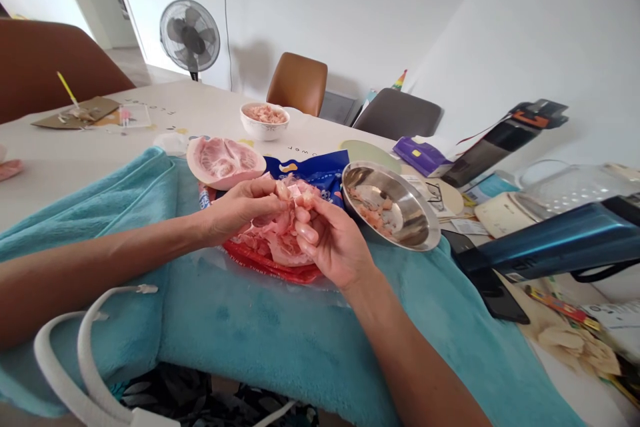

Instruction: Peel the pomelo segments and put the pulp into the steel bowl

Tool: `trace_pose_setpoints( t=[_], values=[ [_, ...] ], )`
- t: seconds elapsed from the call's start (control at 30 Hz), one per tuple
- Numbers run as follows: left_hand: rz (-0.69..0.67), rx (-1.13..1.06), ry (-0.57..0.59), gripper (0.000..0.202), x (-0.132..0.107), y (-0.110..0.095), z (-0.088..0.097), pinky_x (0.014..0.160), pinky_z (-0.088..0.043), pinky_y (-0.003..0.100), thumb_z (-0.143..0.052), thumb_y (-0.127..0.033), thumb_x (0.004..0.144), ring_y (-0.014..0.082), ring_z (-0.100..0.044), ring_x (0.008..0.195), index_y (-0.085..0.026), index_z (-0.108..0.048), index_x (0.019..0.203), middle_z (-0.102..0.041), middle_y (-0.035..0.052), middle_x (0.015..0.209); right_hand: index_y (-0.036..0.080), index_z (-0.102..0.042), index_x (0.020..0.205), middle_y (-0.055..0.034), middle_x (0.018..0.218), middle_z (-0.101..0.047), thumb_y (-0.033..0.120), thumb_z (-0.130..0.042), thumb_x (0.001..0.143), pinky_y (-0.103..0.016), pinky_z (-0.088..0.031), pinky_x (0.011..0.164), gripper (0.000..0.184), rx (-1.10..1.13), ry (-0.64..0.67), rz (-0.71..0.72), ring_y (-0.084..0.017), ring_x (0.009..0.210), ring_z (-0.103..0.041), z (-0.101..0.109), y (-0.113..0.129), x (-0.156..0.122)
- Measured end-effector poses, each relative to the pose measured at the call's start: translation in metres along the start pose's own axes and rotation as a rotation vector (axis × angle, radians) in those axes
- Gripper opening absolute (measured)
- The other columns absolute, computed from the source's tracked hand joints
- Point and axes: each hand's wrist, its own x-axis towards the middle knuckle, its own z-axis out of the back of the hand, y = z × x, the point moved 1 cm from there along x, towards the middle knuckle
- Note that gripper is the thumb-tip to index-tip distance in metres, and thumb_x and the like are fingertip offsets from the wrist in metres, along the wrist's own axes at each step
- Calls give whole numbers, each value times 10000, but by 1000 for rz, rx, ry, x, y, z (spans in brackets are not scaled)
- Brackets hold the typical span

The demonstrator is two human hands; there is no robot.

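My left hand [250, 208] and my right hand [333, 233] meet over the middle of the towel, fingertips pinched together on a small piece of pink pomelo [295, 192]. Fingers cover much of that piece. Right below them, pink pomelo peelings [280, 243] lie heaped on a red and blue plastic bag [320, 170]. A hollowed half of pomelo rind [227, 161] rests behind my left hand, its pink inner side showing. To the right of my hands a steel bowl [420, 217] stands tilted, with some bits of pomelo flesh in it.
A white bowl [265, 130] full of pomelo flesh stands farther back. The teal towel [280, 327] spreads under the work. At right are a blue bottle [555, 233], a dark phone [500, 297] and a purple pack [423, 155]. A white cable [90, 347] loops at lower left.
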Motion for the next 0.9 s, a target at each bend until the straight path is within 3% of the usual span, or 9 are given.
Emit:
trace_pose_setpoints(
  t=[0.23, 0.53, 0.7, 0.8, 0.9],
  values=[
    [17, -82, -65, 328, 0, 1, 0, 460, -256, 195, -781, -326, 743, 45, -347, 504, -149, -547, 597, -468, -36, 614, 182, -567, 726, 38, 644, -569, 301, -609, 843, -151, -437, 374, 172, -28, 39, 13, -58, 459, -458, 0, 1, -3],
    [50, -140, -90, 326, 0, 3, 0, 450, -257, 184, -811, -311, 704, 40, -353, 476, -145, -562, 573, -464, -44, 540, 185, -643, 748, 20, 723, -616, 319, -733, 761, -175, -516, 452, 162, -118, -55, 159, -74, 551, -520, 1, 1, -2],
    [68, -155, -74, 305, 0, 7, 2, 469, -274, 190, -817, -326, 709, 46, -378, 495, -148, -593, 602, -507, -34, 568, 215, -664, 747, 18, 716, -619, 313, -718, 773, -220, -542, 505, 115, -214, -93, 202, -100, 583, -547, -4, 2, -7],
    [66, -185, -68, 366, 1, 9, 4, 476, -264, 200, -820, -325, 704, 47, -362, 490, -151, -533, 559, -468, -43, 542, 267, -674, 804, 20, 717, -626, 297, -699, 807, -271, -547, 539, 39, -363, -183, 326, -137, 618, -579, -5, 13, -14],
    [55, -179, -48, 419, 2, 10, 5, 479, -243, 215, -812, -326, 705, 55, -340, 489, -158, -475, 520, -411, -50, 513, 280, -688, 864, 20, 719, -645, 312, -712, 818, -324, -556, 637, 61, -682, -373, 642, -158, 637, -613, 7, 35, -23]
  ],
)
